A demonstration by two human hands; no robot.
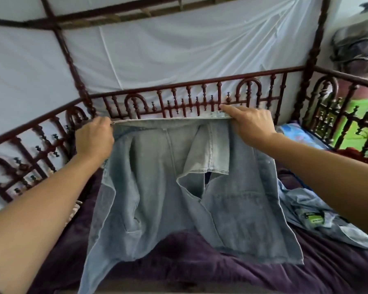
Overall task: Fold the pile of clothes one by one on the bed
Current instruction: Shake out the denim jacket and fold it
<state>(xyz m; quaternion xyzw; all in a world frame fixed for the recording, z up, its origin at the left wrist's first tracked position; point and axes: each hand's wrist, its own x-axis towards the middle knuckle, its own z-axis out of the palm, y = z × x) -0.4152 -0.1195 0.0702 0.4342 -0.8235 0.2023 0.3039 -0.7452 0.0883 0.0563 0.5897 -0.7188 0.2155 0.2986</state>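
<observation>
A light blue denim garment (157, 187) hangs in the air in front of me, stretched along its top edge. My left hand (94, 139) grips the left end of that edge. My right hand (250, 124) pinches the right end, index finger lying along the hem. The cloth's lower part drapes down onto the bed's purple cover (189, 266). A second pale blue garment (319, 221) with a green label lies crumpled on the bed at the right, partly hidden by my right forearm.
Dark red turned-wood railings (191, 98) enclose the bed at the back and both sides, with tall posts and white netting (157, 49) behind. A blue patterned pillow (300, 134) lies at the far right corner. A fan (357, 52) stands beyond the right rail.
</observation>
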